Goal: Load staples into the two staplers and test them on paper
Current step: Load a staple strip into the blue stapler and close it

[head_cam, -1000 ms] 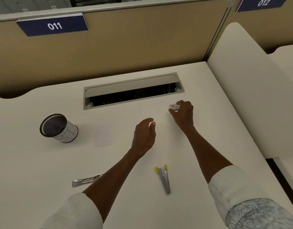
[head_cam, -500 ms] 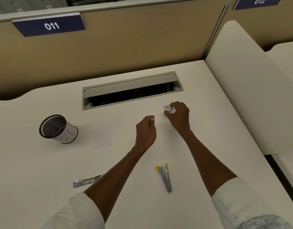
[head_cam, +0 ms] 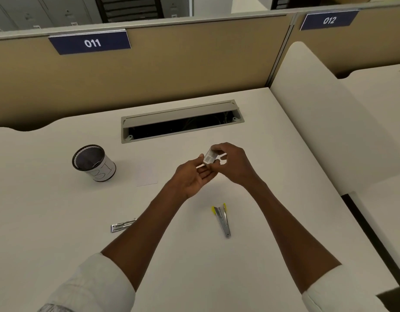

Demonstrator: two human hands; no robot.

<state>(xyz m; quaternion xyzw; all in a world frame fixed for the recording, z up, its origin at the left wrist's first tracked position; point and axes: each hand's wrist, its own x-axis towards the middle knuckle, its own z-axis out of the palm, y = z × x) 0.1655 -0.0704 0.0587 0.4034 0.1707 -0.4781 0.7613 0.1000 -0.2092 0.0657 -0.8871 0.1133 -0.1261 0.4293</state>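
My right hand (head_cam: 236,164) holds a small white staple box (head_cam: 209,156) above the middle of the desk, pinched between thumb and fingers. Just under the box lies my left hand (head_cam: 194,177), palm up with fingers spread, its fingertips touching the box. A metal stapler with yellow ends (head_cam: 222,218) lies on the desk near my right forearm. A second, plain metal stapler (head_cam: 122,225) lies to the left, partly hidden by my left forearm. A small white sheet of paper (head_cam: 147,173) rests flat left of my hands.
A black mesh pen cup (head_cam: 93,163) with a white band stands at the left. An open cable slot (head_cam: 182,121) is set into the white desk (head_cam: 59,221) behind my hands. Tan partition walls close the back, and a white divider (head_cam: 325,122) stands on the right.
My right hand has lifted the staple box off the desk and brought it left toward me. My left hand has turned palm up and come under the box.
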